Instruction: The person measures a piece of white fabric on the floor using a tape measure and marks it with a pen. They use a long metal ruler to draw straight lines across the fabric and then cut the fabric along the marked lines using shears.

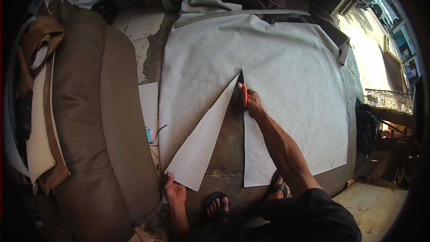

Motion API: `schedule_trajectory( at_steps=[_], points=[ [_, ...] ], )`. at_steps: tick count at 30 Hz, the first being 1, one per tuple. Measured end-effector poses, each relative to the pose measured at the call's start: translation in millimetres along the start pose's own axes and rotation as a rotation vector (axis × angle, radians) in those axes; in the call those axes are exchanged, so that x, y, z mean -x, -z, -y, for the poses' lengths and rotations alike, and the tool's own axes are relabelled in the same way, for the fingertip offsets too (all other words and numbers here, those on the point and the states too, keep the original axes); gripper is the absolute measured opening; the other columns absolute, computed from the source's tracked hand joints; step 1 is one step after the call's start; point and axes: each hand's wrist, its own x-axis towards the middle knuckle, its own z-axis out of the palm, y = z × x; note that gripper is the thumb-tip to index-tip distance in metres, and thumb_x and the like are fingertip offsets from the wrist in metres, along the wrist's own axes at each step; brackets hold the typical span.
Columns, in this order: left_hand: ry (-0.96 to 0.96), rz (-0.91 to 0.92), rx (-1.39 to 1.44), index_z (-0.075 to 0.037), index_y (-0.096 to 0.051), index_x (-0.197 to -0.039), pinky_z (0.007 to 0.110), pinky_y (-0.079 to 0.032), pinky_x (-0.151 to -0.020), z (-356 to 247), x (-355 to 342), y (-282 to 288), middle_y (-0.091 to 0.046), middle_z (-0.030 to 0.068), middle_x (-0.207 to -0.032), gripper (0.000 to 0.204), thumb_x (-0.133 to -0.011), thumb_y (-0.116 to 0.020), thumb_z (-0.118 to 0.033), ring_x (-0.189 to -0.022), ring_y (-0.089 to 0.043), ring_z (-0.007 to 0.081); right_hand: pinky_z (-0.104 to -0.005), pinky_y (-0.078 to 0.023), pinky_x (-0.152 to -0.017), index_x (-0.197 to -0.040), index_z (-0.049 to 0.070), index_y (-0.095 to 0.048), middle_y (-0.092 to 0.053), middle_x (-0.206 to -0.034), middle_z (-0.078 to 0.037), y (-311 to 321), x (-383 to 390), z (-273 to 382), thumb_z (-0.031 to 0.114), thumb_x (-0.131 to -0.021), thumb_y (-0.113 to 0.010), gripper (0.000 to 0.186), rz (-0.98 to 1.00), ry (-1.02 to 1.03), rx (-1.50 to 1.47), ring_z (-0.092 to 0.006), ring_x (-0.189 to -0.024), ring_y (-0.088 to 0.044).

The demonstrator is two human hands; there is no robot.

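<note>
A large sheet of pale grey-white upholstery fabric (295, 107) lies spread on the floor in front of me. Scissors with orange handles (245, 95) are in my right hand (252, 102), their dark blades at the top of a long cut in the sheet. My left hand (174, 191) pinches the near left corner of the cut flap (197, 157), which is drawn to the left. Between the flap and the rest of the sheet, a dark wedge of floor shows.
A brown padded sofa piece (80, 103) stands at the left, with brown and cream scraps (40, 139) over its side. Darker folded material (309, 18) is bunched at the far edge. My sandalled feet (218, 205) are at the near edge. A wire basket (389, 101) sits right.
</note>
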Motion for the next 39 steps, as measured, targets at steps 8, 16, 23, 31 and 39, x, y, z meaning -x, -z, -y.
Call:
schedule_trajectory(
  at_steps=[8, 16, 23, 31, 39],
  points=[
    [-0.003, -0.045, 0.028, 0.000, -0.052, -0.135, 0.046, -0.038, -0.113, -8, 5, 6, -0.057, 0.0127, -0.138, 0.041, -0.099, -0.060, -0.017, -0.131, -0.051, 0.0273, -0.0319, -0.040, -0.045, -0.083, 0.006, -0.056, -0.046, -0.059, -0.001, 4, -17, 27, 0.073, -0.083, -0.064, 0.068, 0.126, -0.043, -0.096, -0.0144, -0.048, -0.048],
    [-0.040, -0.059, 0.027, -0.002, -0.057, -0.128, 0.046, -0.038, -0.113, -14, 9, -11, -0.060, 0.0098, -0.133, 0.035, -0.096, -0.064, -0.015, -0.128, -0.052, 0.0264, -0.0302, -0.037, -0.041, -0.081, 0.007, -0.055, -0.044, -0.057, 0.001, 3, -42, 38, 0.073, -0.084, -0.063, 0.067, 0.071, -0.059, -0.159, -0.0134, -0.042, -0.044],
    [-0.042, -0.055, 0.075, -0.001, -0.053, -0.133, 0.045, -0.038, -0.113, -13, 5, 0, -0.058, 0.0118, -0.136, 0.038, -0.098, -0.060, -0.015, -0.130, -0.051, 0.0271, -0.0310, -0.036, -0.039, -0.074, 0.008, -0.051, -0.048, -0.056, -0.003, 1, -58, 38, 0.072, -0.082, -0.066, 0.066, 0.054, 0.034, 0.000, -0.0147, -0.042, -0.046],
    [-0.033, -0.151, 0.115, -0.003, -0.056, -0.130, 0.046, -0.039, -0.112, -8, 6, 2, -0.060, 0.0107, -0.134, 0.037, -0.096, -0.063, -0.015, -0.127, -0.053, 0.0273, -0.0328, -0.038, -0.045, -0.082, 0.003, -0.057, -0.050, -0.062, -0.007, -2, -83, 52, 0.078, -0.078, -0.065, 0.076, 0.041, 0.068, 0.023, -0.0171, -0.053, -0.054],
    [0.002, -0.206, 0.184, -0.003, -0.053, -0.134, 0.051, -0.037, -0.113, -13, 13, 5, -0.058, 0.0123, -0.137, 0.038, -0.098, -0.058, -0.013, -0.131, -0.051, 0.0300, -0.0304, -0.034, -0.040, -0.079, 0.007, -0.053, -0.045, -0.058, 0.001, -6, -108, 62, 0.074, -0.081, -0.066, 0.068, 0.120, 0.139, -0.120, -0.0141, -0.041, -0.041]
  ],
)
